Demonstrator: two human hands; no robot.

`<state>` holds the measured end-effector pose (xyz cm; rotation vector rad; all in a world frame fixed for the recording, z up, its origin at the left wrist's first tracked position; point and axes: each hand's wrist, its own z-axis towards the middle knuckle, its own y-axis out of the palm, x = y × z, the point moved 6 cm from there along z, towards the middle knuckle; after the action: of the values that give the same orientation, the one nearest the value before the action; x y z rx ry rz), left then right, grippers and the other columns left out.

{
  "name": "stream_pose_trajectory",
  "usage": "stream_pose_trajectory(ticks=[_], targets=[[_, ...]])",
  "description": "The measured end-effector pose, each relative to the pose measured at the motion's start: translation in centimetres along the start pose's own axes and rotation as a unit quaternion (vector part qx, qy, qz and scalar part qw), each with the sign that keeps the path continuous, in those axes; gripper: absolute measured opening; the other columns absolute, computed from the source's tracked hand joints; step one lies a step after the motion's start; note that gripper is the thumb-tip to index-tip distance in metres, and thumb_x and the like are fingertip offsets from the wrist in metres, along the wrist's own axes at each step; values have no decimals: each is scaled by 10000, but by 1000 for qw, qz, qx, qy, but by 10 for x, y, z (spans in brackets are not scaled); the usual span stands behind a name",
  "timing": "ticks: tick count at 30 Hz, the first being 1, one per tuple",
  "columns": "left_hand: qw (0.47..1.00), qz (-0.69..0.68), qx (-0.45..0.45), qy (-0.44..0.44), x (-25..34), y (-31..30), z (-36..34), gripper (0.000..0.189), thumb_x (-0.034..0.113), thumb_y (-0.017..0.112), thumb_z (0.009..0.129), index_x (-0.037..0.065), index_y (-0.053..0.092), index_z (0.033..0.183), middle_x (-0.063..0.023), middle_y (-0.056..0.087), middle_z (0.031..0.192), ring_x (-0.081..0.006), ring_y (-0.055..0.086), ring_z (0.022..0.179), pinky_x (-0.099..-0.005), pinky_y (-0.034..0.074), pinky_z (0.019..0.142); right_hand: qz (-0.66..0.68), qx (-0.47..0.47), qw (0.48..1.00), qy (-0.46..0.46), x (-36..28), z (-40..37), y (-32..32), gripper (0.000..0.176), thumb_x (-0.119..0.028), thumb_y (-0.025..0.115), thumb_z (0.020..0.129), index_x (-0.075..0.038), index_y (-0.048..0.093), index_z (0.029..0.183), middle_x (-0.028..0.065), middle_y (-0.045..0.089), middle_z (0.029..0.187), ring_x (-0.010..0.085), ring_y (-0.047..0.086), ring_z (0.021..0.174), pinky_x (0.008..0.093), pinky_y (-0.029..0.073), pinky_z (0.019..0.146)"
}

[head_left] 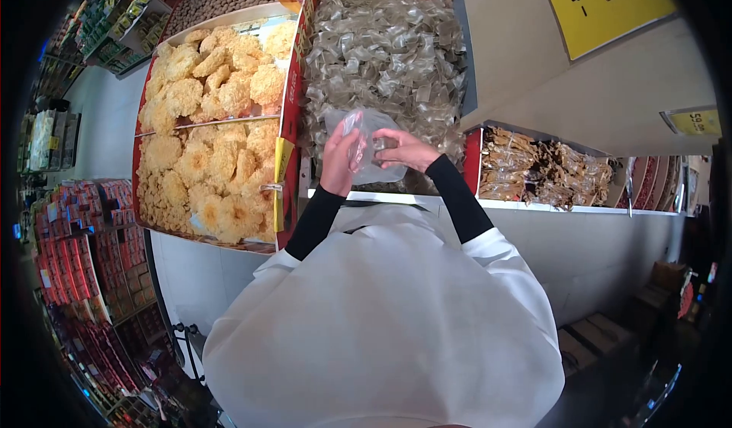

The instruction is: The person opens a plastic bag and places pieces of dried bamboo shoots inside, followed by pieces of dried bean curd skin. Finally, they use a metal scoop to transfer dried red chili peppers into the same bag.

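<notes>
A thin clear plastic bag [371, 170] hangs between my two hands, over the near end of a bin of small clear-wrapped packets [385, 54]. My left hand [338, 159] is closed on the bag's left side. From the right, my right hand [409, 152] reaches to the bag with its fingers curled and its thumb beneath, gripping the film. Its fingertips are partly blurred by the plastic. No contents can be made out in the bag.
Left of the packets, a red-edged box holds pale yellow, crumbly-looking dried pieces [221, 165]. Brown dried strips [526, 165] fill a bin on the right. Behind it hangs a yellow sign [602, 16]. Stacked red packages [72, 252] stand at far left.
</notes>
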<state>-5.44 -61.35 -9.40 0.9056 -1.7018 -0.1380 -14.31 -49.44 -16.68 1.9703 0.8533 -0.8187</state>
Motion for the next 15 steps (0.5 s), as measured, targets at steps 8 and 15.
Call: stream_pose_trajectory(ticks=[8,15], targets=[[998,-51,19,9,3,-7,-6,381,136,479,965,104,495,1344,45,545,774,0,423,521,-169,268,400,-140,39,985,-97,10,22,22,585,-64,544,938,-89,294,1466,106,425,1402,207,460,1260,363,488,931],[999,-40,23,14,12,-20,-11,385,138,474,965,111,495,1348,41,537,763,-2,384,497,-167,252,396,-247,211,932,-160,-18,-2,-59,492,-66,656,848,-97,510,1317,132,473,1358,270,509,1211,365,473,895]])
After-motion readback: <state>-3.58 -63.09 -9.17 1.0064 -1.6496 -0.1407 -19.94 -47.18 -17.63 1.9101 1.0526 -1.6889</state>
